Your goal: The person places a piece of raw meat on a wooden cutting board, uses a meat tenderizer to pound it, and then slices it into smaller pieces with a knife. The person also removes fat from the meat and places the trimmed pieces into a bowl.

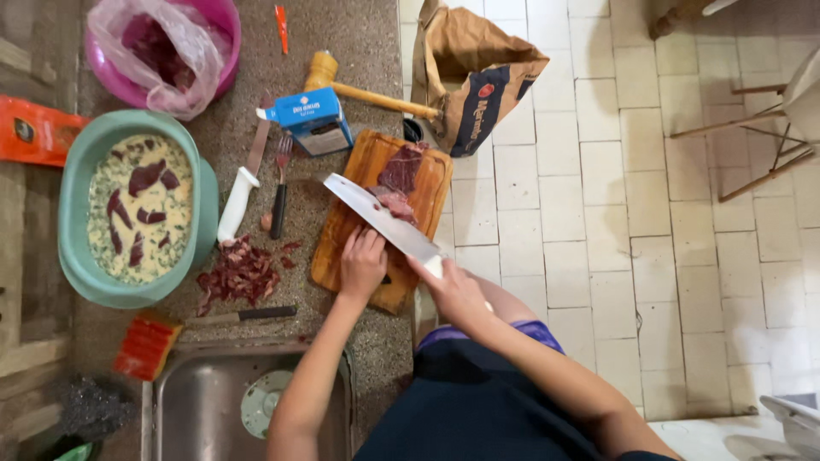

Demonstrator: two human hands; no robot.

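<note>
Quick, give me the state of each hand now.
Left hand: open, pressing on the cutting board.
Right hand: closed on the large knife.

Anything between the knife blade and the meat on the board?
Nothing visible. The right hand holds the knife over the meat on the board; the left hand rests on the board beside the blade, not under it.
</note>
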